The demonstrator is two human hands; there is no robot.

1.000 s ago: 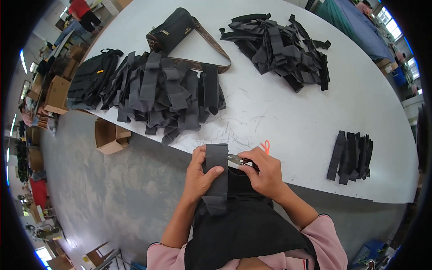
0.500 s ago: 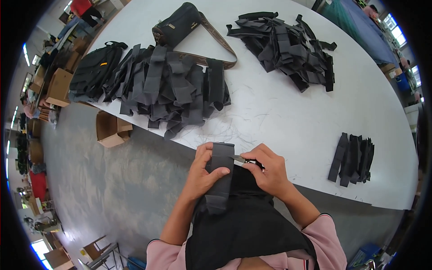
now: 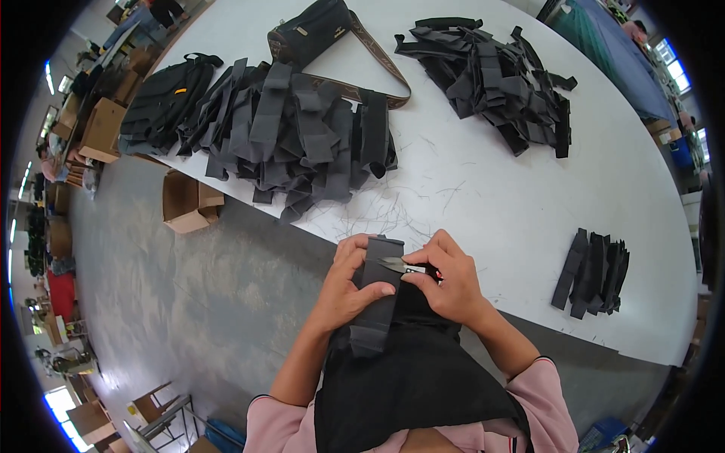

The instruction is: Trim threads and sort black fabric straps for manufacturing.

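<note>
The left hand (image 3: 349, 291) pinches a dark grey strip (image 3: 377, 306) between thumb and fingers; the right hand (image 3: 447, 281) is closed around small snips (image 3: 394, 264), blades over the strip. The forearms (image 3: 297, 364) angle inward, holding it at the white table's (image 3: 472, 208) near edge. Along that edge's left part lies a big heap (image 3: 268, 136), toward the far edge a looser heap (image 3: 502, 87), toward the near right corner a bundle (image 3: 593, 272). A cardboard box (image 3: 183, 198) stands on the floor (image 3: 189, 294).

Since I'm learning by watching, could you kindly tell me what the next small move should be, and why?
I would probably have the right grip close the small snips lightly on any stray thread there: their tips lie over the dark grey strip that the left grip holds, and thin dark threads litter the table.
</note>
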